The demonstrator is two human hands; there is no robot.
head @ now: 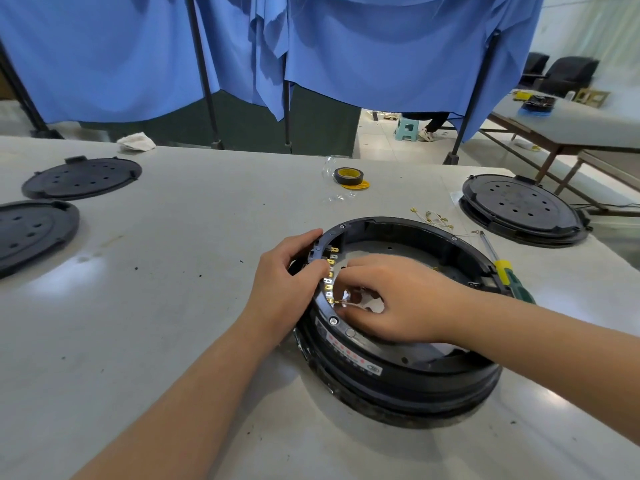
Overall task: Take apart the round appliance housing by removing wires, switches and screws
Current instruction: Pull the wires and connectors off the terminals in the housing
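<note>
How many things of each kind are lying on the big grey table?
Open round black housing being worked on: 1
Flat round black covers with holes: 3
Black tape roll with yellow core: 1
Yellow and green handled screwdriver: 1
Crumpled white rag: 1
Bunch of loose gold-tipped wires: 1
Total: 8

Blue curtains (346, 46) hang on dark poles (204, 74) behind the pale worktable (173, 271). Beneath their hem shows a light tiled floor (377, 140) with a small green stool (407, 128). Right of the curtains stand a second table (571, 126) and dark chairs (568, 76) (soft, even lighting throughout).
</note>
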